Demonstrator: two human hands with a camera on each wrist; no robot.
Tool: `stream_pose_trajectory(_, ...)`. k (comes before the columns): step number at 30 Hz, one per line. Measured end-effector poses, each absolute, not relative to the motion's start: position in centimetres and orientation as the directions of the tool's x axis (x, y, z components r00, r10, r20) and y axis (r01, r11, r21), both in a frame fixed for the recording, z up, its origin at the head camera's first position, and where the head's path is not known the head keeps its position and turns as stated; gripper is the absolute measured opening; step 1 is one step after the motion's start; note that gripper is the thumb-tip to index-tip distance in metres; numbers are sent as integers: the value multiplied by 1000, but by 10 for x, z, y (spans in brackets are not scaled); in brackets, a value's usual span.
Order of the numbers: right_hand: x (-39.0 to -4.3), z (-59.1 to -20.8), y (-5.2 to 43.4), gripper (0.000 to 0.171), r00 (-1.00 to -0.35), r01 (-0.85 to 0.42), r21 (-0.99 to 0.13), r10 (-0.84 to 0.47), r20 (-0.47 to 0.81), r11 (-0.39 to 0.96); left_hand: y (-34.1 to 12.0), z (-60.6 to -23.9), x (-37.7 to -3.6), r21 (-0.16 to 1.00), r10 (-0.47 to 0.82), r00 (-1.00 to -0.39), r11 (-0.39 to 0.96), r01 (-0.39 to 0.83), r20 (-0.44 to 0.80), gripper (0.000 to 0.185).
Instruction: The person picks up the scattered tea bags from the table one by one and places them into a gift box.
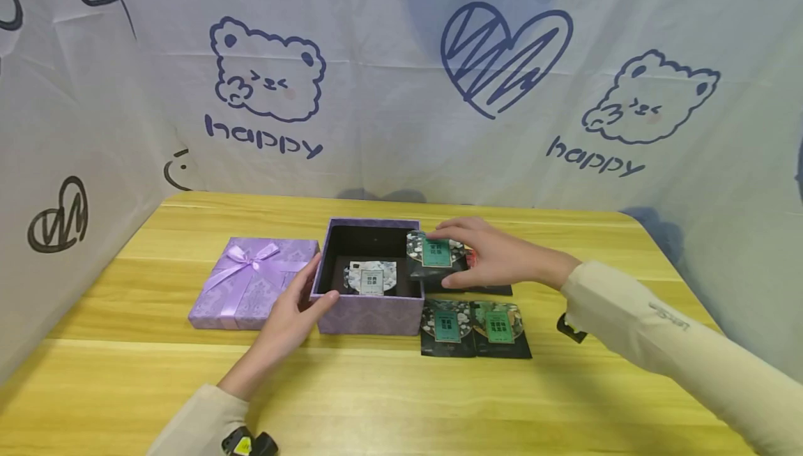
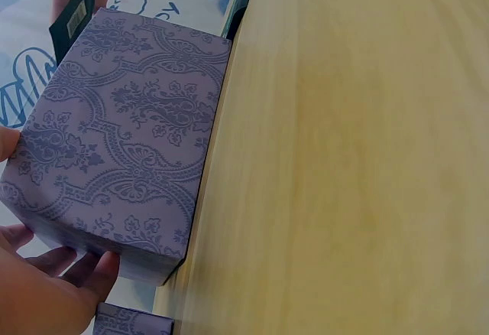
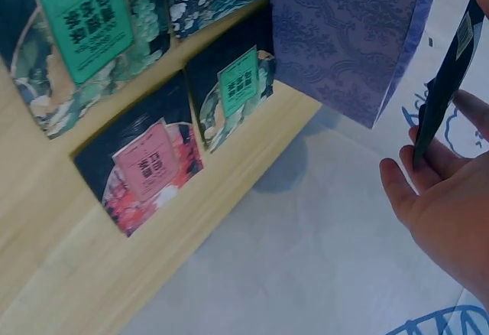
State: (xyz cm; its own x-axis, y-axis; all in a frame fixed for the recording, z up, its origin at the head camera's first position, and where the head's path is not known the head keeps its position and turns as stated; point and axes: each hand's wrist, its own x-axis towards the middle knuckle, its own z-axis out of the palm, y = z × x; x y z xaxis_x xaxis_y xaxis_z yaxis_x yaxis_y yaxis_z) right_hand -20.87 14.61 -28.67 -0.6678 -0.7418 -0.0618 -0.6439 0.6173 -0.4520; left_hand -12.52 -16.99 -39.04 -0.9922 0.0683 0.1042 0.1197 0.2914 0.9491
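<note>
An open purple box [image 1: 370, 313] stands mid-table with one grey-labelled packet [image 1: 371, 278] lying inside. My left hand [image 1: 310, 295] holds the box's front left corner, thumb on the front wall and fingers along the left wall; the left wrist view shows the patterned box wall [image 2: 130, 128] with my left hand's fingers [image 2: 84, 270] at its edge. My right hand [image 1: 447, 261] pinches a dark green-labelled packet [image 1: 435, 252] over the box's right rim. In the right wrist view that packet [image 3: 443, 82] is seen edge-on between my right hand's fingers [image 3: 416, 190].
The purple lid with a bow [image 1: 254, 282] lies left of the box. Two green-labelled packets [image 1: 447, 327] [image 1: 500, 327] lie by the box's front right corner, and a red-labelled packet [image 3: 149, 170] lies under my right hand. A printed cloth backdrop [image 1: 401, 79] surrounds the wooden table [image 1: 401, 400].
</note>
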Motion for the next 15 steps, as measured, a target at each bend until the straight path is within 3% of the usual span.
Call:
stream_pose_trajectory(6,-210,-284,137,74,-612,-671,-477,-787,-76,568,-169,-390,-126,950,71,-992,290,117,101,71)
stream_pose_trajectory(15,-215,-283,119,75,-599,-649,-502,-791,-126,572,-169,-390,-125,953,74,-992,279,117,100,70)
